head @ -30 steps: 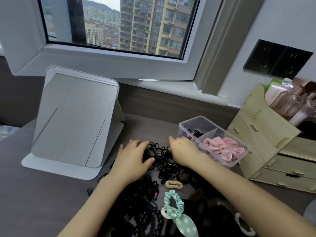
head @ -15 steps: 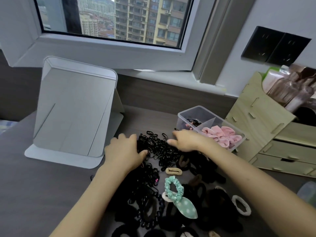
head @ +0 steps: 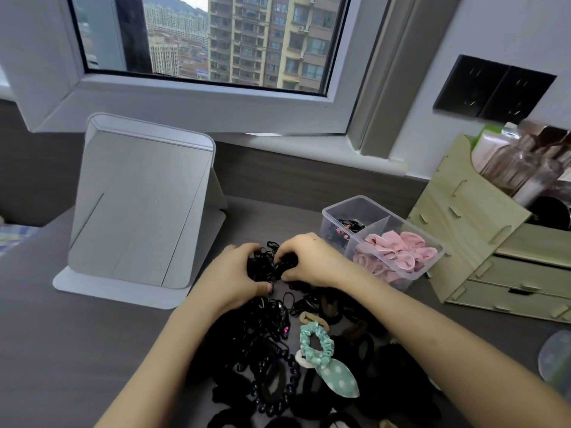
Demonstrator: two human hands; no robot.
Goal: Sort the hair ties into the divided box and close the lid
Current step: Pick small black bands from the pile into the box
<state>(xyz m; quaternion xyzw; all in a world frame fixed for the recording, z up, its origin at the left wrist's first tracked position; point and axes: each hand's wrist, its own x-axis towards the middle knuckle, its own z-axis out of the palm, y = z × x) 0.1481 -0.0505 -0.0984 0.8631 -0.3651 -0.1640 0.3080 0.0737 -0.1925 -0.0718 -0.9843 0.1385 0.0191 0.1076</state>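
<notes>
On desk, between mirror [head: 139,211] and box [head: 349,200]: bunch of thin black ties [head: 267,267], gathered between both hands; on the desk [head: 61,335] or just lifted, cannot tell.
Left hand [head: 230,279]: fingers curled over the bunch's left side, thumb closing in from the near side.
Right hand [head: 312,261]: fingers curled, tips buried in the bunch, squeezing it toward the left hand.
Handling: my read is light, soft, springy, tangle-prone; loops snag and shed strays. Squeeze the whole bunch from both sides and scoop under it, don't pull one loop.
Box: clear, just beside the right wrist; far compartment holds a few dark ties, near one holds pink scrunchies [head: 398,251].
Unsorted: thick black ties [head: 262,335] and green scrunchie [head: 318,344], between the forearms.
Hidden: fingertips inside the bunch; tie count; near part of the pile cut by the frame edge and arms.
Lid: not made out; pale blurred thing [head: 553,359] at the right edge, cut off, cannot tell.
</notes>
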